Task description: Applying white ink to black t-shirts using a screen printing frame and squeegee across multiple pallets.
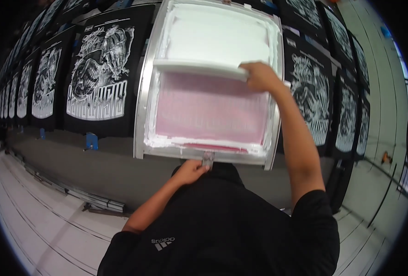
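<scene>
In front of me lies a silk-screen frame (142, 110) with pale metal edges. Its near part shows pink mesh (208, 108), and white ink (218, 34) covers the far part. A long white squeegee (195, 68) crosses the screen from side to side between the two. My right hand (260, 77) is closed round the squeegee's right end. My left hand (189, 172) pinches a small metal clip (208, 159) at the middle of the frame's near edge. White ink is smeared along the inner borders.
Black printed shirts (100, 69) lie in rows to the left, and more printed shirts (310, 87) lie to the right. A blue bracket (91, 141) sticks out from the table's near side (116, 158). Metal bars (100, 202) rest low on the left.
</scene>
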A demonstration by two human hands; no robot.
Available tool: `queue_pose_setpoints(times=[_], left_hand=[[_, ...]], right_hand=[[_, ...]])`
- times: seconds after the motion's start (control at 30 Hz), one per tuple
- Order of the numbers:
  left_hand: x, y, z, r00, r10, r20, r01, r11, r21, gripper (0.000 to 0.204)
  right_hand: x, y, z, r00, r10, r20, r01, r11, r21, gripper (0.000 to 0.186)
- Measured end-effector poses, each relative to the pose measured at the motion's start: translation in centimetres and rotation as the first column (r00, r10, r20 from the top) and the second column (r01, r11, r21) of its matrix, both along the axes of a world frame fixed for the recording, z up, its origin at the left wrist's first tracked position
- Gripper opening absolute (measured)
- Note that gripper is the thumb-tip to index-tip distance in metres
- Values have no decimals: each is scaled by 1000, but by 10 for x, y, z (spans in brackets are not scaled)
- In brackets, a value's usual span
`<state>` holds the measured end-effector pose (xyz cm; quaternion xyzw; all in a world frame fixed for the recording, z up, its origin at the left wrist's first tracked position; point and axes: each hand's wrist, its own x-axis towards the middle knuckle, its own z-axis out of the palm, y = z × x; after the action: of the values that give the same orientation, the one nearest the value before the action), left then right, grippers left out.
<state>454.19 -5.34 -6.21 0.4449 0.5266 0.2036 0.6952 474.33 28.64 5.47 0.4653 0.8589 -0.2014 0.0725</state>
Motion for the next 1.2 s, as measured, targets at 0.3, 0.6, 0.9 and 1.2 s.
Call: queue_pose_setpoints(times=[0.3,0.6,0.9,1.2], left_hand=[[13,11,27,928,-196,-317,167,979,-118,37],[-15,8,58,759,-251,-601,267,962,-64,45],[-187,54,16,436,785,-440,-431,611,664,41],[-50,55,70,570,804,-171,-710,587,390,41]], right_hand=[[18,-275,10,977,-63,-205,68,997,20,39],[83,-223,32,987,-100,-129,110,991,76,33],[154,-179,-57,388,-729,-564,227,668,-708,32],[258,-195,-29,141,-824,-548,251,565,-786,37]])
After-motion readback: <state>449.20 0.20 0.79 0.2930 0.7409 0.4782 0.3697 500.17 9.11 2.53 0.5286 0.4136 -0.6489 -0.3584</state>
